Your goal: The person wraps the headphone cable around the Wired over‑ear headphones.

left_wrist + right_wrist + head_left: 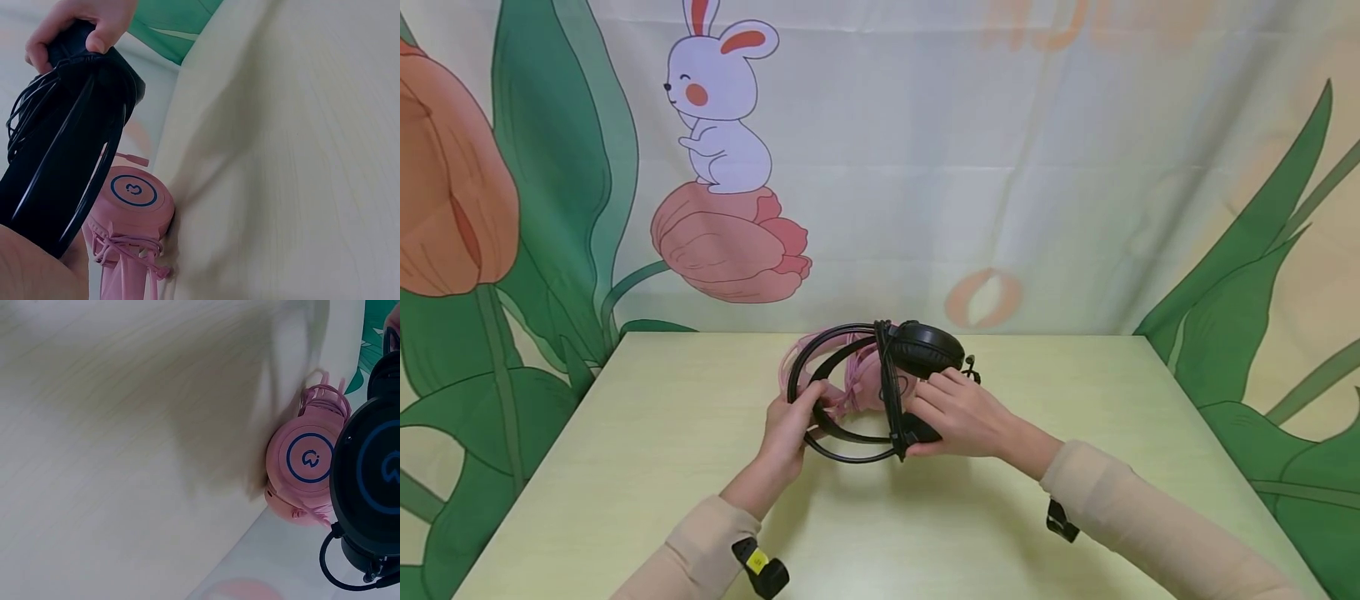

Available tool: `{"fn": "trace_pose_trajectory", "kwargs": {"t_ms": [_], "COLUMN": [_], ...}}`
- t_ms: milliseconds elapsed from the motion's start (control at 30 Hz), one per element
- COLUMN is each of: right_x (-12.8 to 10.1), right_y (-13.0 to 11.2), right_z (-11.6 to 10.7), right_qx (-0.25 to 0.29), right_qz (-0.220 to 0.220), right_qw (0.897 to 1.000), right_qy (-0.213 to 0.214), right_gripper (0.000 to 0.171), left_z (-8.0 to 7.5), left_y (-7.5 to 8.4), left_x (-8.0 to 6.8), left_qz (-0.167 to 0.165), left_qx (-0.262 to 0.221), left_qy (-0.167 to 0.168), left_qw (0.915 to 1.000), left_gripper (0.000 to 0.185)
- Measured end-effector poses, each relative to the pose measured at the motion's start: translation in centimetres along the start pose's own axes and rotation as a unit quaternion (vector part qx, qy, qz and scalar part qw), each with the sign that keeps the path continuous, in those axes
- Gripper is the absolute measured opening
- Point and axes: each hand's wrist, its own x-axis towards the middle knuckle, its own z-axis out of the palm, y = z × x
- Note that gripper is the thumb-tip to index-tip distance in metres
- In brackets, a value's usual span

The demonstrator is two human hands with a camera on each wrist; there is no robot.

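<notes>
Black headset (917,350) between both hands, likely off table (625,433).

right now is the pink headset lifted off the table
No, the pink headset rests on the table behind the black headset, which the left hand and right hand hold up.

Both forearms, in beige sleeves, reach forward from the near edge of the counter (1075,392) toward its middle. The left hand (790,429) has its fingers curled in a grip; the right hand (958,412) seems to pinch, thumb underneath, fingers on top.
</notes>
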Motion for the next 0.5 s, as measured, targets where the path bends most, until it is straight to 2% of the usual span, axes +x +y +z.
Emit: {"fn": "trace_pose_trajectory", "kwargs": {"t_ms": [133,267,500], "right_x": [-0.37,-0.65,-0.98], "right_y": [0.04,0.1,0.6], "right_z": [-0.06,-0.11,-0.19], "right_qx": [0.002,0.0,0.018], "right_qz": [0.01,0.014,0.015], "right_qw": [1.0,1.0,0.999], "right_qy": [0.005,0.009,0.039], "right_gripper": [0.058,0.058,0.056], "left_z": [-0.2,-0.48,-0.95], "left_y": [0.14,0.19,0.35], "left_x": [0.08,0.21,0.51], "left_qz": [0.0,0.003,0.003], "left_qx": [0.015,0.027,0.049], "left_qy": [-0.034,-0.064,-0.091], "left_qw": [0.9993,0.9976,0.9946], "left_gripper": [0.031,0.034,0.038]}}
